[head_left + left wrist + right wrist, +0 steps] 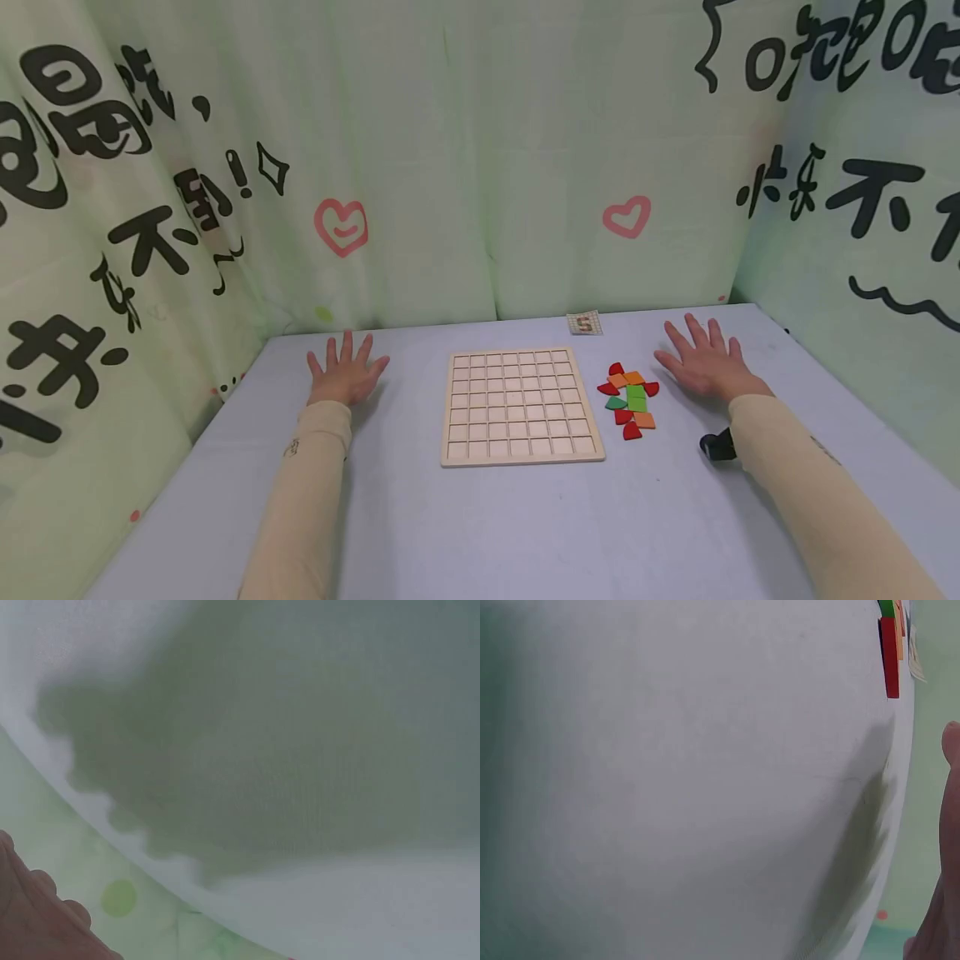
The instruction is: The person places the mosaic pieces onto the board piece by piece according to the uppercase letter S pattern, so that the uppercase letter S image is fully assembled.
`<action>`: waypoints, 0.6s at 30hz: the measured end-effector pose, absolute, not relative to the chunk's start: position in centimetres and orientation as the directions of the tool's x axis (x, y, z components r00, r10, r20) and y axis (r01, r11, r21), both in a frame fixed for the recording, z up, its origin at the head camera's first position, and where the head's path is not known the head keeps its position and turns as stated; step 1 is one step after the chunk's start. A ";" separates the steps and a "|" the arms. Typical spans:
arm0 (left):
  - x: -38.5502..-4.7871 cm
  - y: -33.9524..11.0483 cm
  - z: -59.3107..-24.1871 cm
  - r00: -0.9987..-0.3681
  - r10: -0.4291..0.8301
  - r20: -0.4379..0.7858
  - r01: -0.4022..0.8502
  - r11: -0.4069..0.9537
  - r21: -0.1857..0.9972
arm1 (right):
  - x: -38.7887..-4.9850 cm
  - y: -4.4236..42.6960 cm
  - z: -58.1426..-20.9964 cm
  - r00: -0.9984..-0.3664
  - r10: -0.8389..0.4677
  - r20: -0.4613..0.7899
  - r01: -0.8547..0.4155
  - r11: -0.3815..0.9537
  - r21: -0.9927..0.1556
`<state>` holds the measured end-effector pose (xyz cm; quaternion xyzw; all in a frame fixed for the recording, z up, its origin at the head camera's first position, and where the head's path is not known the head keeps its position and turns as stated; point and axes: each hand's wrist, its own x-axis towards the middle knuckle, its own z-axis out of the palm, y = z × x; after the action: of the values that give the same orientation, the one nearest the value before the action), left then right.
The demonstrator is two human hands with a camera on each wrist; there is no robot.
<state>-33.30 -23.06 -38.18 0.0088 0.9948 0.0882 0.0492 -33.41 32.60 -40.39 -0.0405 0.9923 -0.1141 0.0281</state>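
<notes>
Sleeves [296,508] in cream reach in from the bottom on both sides, with a black gadget [718,446] poking out under the right wrist. Then, sitting around the middle of the white tabletop [480,533], you've got a flat, pale wooden board [521,406], ruled into small square cells with a thin raised rim. It's basically squared up to the person: near edge runs left to right, creeping up slightly toward the right, sides run off toward the curtain. Honestly can't tell which side is longer from this angle.

Just right of it is a loose cluster of flat pieces [636,398]: red, orange, green, some square, some curved with pointy tips. The bunch stretches near to far, and the nearest red one [632,431] aims its tip away.

Both hands are relaxed, fingers spread, gripping nothing: left hand [343,372] pointing at the curtain, right hand [708,362] slanting leftward beyond the pieces. Small printed card [585,323] by the far edge, then a pale green curtain [480,167] with black lettering and pink hearts [341,227].
</notes>
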 end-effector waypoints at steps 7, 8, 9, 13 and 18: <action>-33.9 -22.5 -38.6 -0.994 0.070 -0.085 0.049 0.973 0.225 | -33.5 32.5 -40.3 -0.995 -0.082 -0.054 -0.067 0.970 -0.235; -34.0 -22.0 -38.7 -0.993 0.092 -0.080 0.070 0.966 0.247 | -33.4 32.4 -40.2 -0.995 -0.079 -0.058 -0.063 0.968 -0.242; -34.1 -21.4 -38.7 -0.990 0.119 -0.070 0.096 0.956 0.278 | -33.4 32.4 -40.1 -0.995 -0.076 -0.062 -0.058 0.967 -0.250; -34.1 -18.5 -38.7 -0.970 0.240 -0.039 0.194 0.862 0.469 | -33.6 31.6 -39.8 -0.996 -0.064 -0.066 -0.042 0.956 -0.289; -34.0 -15.5 -39.0 -0.942 0.334 -0.046 0.236 0.751 0.616 | -34.2 29.9 -39.2 -0.997 -0.061 -0.039 -0.044 0.939 -0.342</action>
<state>-34.01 -15.48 -39.04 0.1529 0.9326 0.3179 0.0766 -34.22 29.87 -39.23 -0.0268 0.9843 -0.1730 0.0244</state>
